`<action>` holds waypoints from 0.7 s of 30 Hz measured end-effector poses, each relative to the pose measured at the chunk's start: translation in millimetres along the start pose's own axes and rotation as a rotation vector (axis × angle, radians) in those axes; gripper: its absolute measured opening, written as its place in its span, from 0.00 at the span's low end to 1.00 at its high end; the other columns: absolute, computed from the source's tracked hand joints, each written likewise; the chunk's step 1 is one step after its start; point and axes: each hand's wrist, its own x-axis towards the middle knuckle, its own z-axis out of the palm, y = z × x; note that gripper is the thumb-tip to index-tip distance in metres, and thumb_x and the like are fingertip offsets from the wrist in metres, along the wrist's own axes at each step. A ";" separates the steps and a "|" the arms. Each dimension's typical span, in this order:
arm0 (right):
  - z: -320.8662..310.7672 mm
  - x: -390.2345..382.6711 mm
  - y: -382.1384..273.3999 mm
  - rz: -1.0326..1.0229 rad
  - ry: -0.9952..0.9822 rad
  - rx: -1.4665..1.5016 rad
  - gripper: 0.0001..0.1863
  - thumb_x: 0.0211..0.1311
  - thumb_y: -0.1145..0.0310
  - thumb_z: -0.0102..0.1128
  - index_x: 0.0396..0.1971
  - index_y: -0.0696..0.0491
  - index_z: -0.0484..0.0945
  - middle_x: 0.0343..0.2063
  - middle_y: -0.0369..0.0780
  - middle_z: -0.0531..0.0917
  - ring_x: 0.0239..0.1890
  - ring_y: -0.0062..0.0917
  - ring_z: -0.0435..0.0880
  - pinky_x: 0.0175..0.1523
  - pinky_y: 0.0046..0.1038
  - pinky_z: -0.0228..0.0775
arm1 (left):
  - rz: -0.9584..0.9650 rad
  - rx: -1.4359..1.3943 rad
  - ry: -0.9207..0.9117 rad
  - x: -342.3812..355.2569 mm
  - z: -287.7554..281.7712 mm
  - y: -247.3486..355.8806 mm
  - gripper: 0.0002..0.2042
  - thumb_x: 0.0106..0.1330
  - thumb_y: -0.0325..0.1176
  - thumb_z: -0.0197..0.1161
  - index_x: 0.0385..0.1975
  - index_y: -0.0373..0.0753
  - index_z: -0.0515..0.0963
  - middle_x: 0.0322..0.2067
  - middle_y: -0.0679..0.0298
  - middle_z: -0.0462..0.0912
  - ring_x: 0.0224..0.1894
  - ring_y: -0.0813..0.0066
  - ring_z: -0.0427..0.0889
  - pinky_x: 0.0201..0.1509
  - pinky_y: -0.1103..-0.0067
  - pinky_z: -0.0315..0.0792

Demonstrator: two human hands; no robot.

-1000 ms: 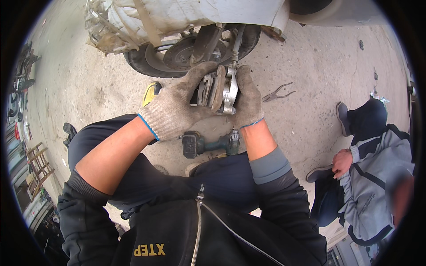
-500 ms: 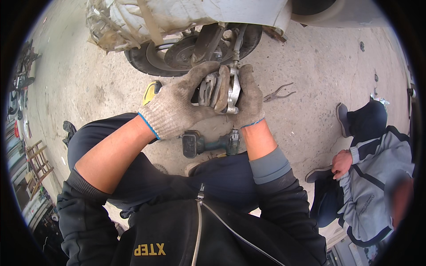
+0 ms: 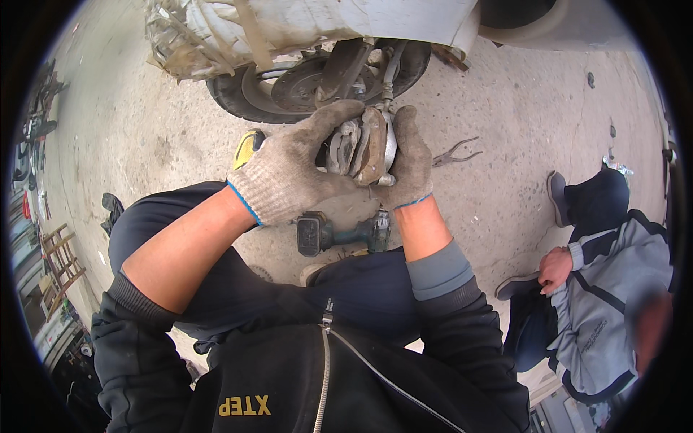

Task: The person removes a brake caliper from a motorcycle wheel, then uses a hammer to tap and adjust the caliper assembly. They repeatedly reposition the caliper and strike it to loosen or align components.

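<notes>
My gloved left hand (image 3: 296, 162) grips the left side of a metal brake caliper (image 3: 367, 144), with thumb along its top. My right hand (image 3: 406, 159), also gloved, closes round its right side. Worn pads or plates sit layered in the caliper, and a fitting leads up from it toward the dusty wheel (image 3: 245, 97) under a vehicle. A cordless power tool (image 3: 339, 234) lies on the ground just below my hands. Pliers (image 3: 451, 153) lie to the right, and a yellow-and-black object (image 3: 249, 148) sits beside my left glove.
The vehicle's white body (image 3: 310, 18), partly wrapped in plastic and tape, overhangs the wheel. A co-worker in grey and dark clothing (image 3: 606, 303) squats at the right, one bare hand (image 3: 556, 267) near the knee. A wooden rack (image 3: 61, 263) and assorted clutter line the left edge.
The caliper has turned slightly in my hands, so less of its silver bracket shows beside my right hand. My hands have shifted a little to the right.
</notes>
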 end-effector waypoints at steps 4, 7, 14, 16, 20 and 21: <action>-2.0 0.9 -0.1 0.020 -0.028 0.035 0.39 0.80 0.33 0.49 0.64 0.57 0.77 0.52 0.44 0.87 0.51 0.31 0.91 0.56 0.36 0.87 | 0.012 -0.029 0.005 -0.1 1.9 -2.8 0.47 0.57 0.42 0.82 0.77 0.41 0.65 0.68 0.48 0.78 0.71 0.55 0.78 0.75 0.66 0.73; -2.5 0.4 0.0 0.028 -0.019 0.031 0.40 0.79 0.32 0.50 0.64 0.57 0.76 0.52 0.44 0.87 0.52 0.32 0.90 0.57 0.36 0.87 | 0.011 -0.035 0.004 -0.1 2.4 -2.6 0.47 0.57 0.41 0.82 0.77 0.41 0.65 0.68 0.48 0.78 0.70 0.55 0.79 0.75 0.67 0.73; -3.6 1.1 -1.6 0.034 -0.031 0.007 0.36 0.82 0.36 0.47 0.63 0.56 0.78 0.55 0.44 0.86 0.56 0.36 0.88 0.62 0.42 0.85 | 0.003 -0.006 0.009 -0.1 1.8 -0.1 0.46 0.57 0.41 0.82 0.77 0.41 0.65 0.68 0.48 0.78 0.71 0.54 0.78 0.75 0.67 0.73; -2.9 0.7 0.3 -0.009 -0.013 -0.012 0.36 0.81 0.35 0.50 0.62 0.56 0.78 0.51 0.43 0.87 0.50 0.31 0.90 0.55 0.36 0.87 | -0.007 -0.016 0.005 -0.6 1.3 -0.7 0.47 0.57 0.42 0.82 0.77 0.40 0.65 0.69 0.46 0.78 0.71 0.53 0.78 0.76 0.66 0.72; -3.7 3.1 2.9 -0.071 0.014 -0.145 0.32 0.83 0.39 0.51 0.59 0.57 0.79 0.48 0.41 0.88 0.44 0.26 0.91 0.49 0.30 0.88 | -0.030 0.056 0.018 -0.1 3.9 -4.1 0.49 0.58 0.45 0.83 0.78 0.38 0.63 0.69 0.43 0.77 0.72 0.51 0.77 0.76 0.65 0.71; -4.4 4.0 4.0 -0.084 0.060 -0.181 0.29 0.84 0.43 0.51 0.57 0.57 0.80 0.47 0.40 0.88 0.43 0.24 0.91 0.48 0.30 0.88 | -0.048 0.082 0.021 0.1 5.0 -5.0 0.50 0.58 0.45 0.83 0.79 0.38 0.62 0.69 0.43 0.77 0.72 0.50 0.76 0.77 0.65 0.71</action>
